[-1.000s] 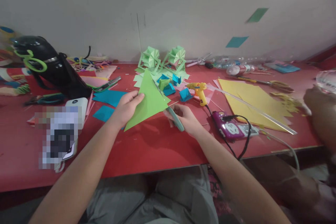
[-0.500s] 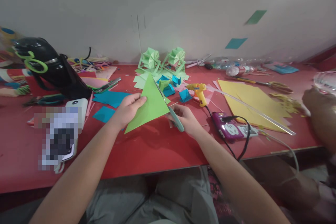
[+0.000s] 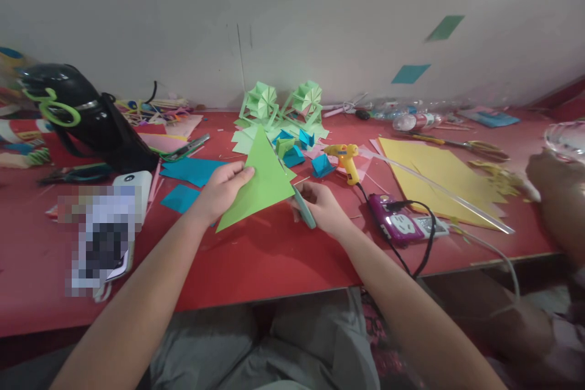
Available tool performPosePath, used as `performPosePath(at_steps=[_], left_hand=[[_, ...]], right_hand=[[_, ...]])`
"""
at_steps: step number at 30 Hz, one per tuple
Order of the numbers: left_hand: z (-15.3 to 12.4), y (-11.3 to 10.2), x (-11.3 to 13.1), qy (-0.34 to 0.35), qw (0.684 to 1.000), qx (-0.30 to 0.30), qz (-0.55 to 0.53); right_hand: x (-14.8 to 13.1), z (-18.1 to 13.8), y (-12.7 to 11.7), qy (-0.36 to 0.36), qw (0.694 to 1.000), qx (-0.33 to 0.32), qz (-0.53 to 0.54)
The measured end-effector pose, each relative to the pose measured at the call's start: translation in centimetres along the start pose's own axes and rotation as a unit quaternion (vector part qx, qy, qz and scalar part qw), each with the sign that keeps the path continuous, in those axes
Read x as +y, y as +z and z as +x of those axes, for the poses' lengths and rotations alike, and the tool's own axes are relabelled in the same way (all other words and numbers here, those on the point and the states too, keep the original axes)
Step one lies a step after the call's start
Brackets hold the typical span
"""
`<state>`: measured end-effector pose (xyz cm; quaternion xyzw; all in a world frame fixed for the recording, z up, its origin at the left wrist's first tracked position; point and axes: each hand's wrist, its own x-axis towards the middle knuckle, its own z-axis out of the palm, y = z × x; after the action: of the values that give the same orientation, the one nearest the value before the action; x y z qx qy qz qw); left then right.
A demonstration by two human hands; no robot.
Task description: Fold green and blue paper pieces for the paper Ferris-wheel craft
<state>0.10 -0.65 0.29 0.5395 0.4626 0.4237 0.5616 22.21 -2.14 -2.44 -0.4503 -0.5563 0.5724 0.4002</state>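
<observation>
My left hand [image 3: 228, 187] pinches the left edge of a folded, triangular sheet of light green paper [image 3: 256, 186], lifted above the red table. In my right hand [image 3: 320, 204] is a pair of scissors with pale teal handles [image 3: 304, 207]. The scissors' blades lie along the paper's right edge and are partly hidden by it. Just beyond the paper lie small folded blue paper pieces [image 3: 322, 165] and a folded green one [image 3: 284, 147]. Two pale green folded-paper shapes [image 3: 307, 97] stand behind them near the wall.
A yellow glue gun [image 3: 346, 161] and a purple power strip [image 3: 397, 222] with cords are on the right, beside yellow paper sheets [image 3: 429, 177]. To the left are a phone [image 3: 109, 237], a black bottle [image 3: 91, 116] and blue sheets [image 3: 194, 170]. Another person's hand [image 3: 555, 180] is at far right.
The scissors' handles in my right hand have drawn closer together and shifted slightly left. My left hand and the green paper have hardly moved.
</observation>
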Motion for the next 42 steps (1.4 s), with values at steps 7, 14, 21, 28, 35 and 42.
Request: performPosePath(at_steps=[7, 14, 21, 28, 35, 42], left_hand=[[0.03, 0.12, 0.05, -0.006, 1.000, -0.006, -0.004], [-0.06, 0.24, 0.18, -0.020, 0.999, -0.017, 0.024], [-0.07, 0.18, -0.04, -0.025, 0.999, -0.038, 0.010], [-0.03, 0.10, -0.07, -0.025, 0.998, -0.046, 0.020], [-0.26, 0.35, 0.07, -0.023, 0.999, -0.040, 0.013], [-0.16, 0.18, -0.22, -0.028, 0.998, -0.058, 0.019]], right_hand=[[-0.28, -0.11, -0.09, -0.003, 1.000, -0.013, 0.019], [0.03, 0.03, -0.24, -0.005, 1.000, -0.013, 0.022], [-0.11, -0.08, -0.20, -0.001, 1.000, -0.011, 0.021], [0.29, 0.06, -0.13, 0.002, 1.000, 0.002, 0.017], [-0.12, -0.15, -0.11, -0.003, 1.000, 0.001, 0.015], [0.04, -0.04, -0.13, -0.010, 1.000, 0.009, 0.023]])
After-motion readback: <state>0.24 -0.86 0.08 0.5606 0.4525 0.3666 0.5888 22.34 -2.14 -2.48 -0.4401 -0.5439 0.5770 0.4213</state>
